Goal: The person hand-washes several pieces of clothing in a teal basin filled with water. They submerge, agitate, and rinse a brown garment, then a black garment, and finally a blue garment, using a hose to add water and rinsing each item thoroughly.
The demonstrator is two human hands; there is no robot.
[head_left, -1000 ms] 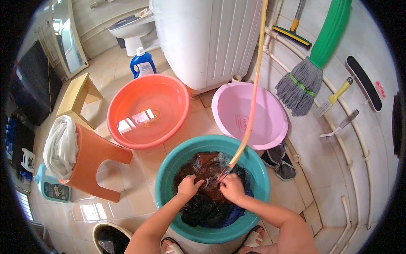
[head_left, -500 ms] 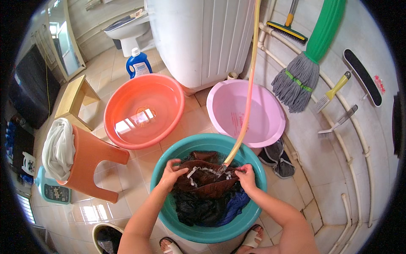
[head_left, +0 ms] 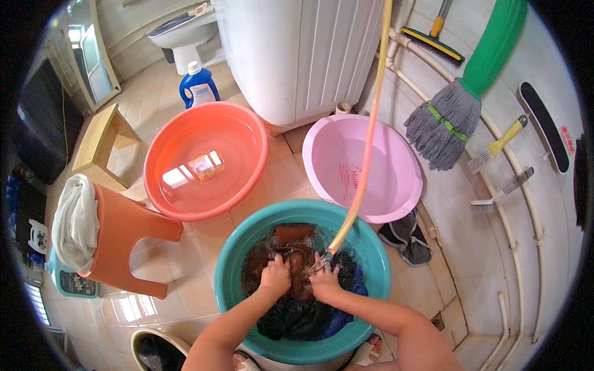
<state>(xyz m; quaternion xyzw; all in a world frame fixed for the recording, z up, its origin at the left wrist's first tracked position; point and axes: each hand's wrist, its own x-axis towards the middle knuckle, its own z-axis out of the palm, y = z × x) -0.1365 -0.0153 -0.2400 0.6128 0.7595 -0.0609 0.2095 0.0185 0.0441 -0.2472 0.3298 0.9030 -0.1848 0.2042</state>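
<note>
In teal basin (head_left: pixel 229 272), brown cloth (head_left: pixel 301 272) between left fingers (head_left: pixel 277 264) and right fingers (head_left: pixel 325 272).

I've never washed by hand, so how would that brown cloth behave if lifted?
The brown cloth between the left hand and right hand would likely sag, being crumpled. It may feel heavy and drip, since water surrounds it in the teal basin.

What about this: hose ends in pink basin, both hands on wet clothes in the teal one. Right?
Wrong on the hose: it ends in the teal basin, not the pink basin, per the head view. Left hand and right hand on wet clothes: correct.
</note>
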